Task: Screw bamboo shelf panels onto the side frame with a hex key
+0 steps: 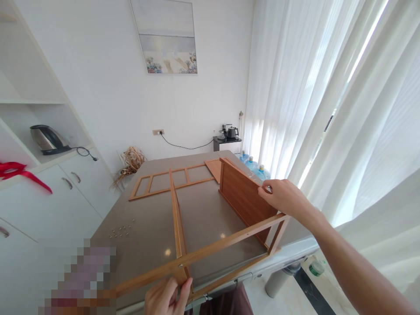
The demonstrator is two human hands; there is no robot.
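A wooden ladder-like side frame [226,239] stands on its long edge near the table's front. My left hand [169,297] pinches this frame at its middle crosspiece, where a long narrow shelf board [176,218] meets it; a screw head shows at the joint. My right hand [284,197] is curled over the upper edge of a wider wooden panel [244,192], close to the frame's right end. Its fingertips are partly hidden behind the panel. A second side frame [159,180] lies flat farther back, beside a small wooden board [213,168].
Small screws [121,231] lie scattered at the left of the grey table [200,210]. Beyond the table's right side stand several water bottles [251,164] and curtains [282,87]. A kettle [49,140] sits on the left shelf. A pixelated patch hides the lower left.
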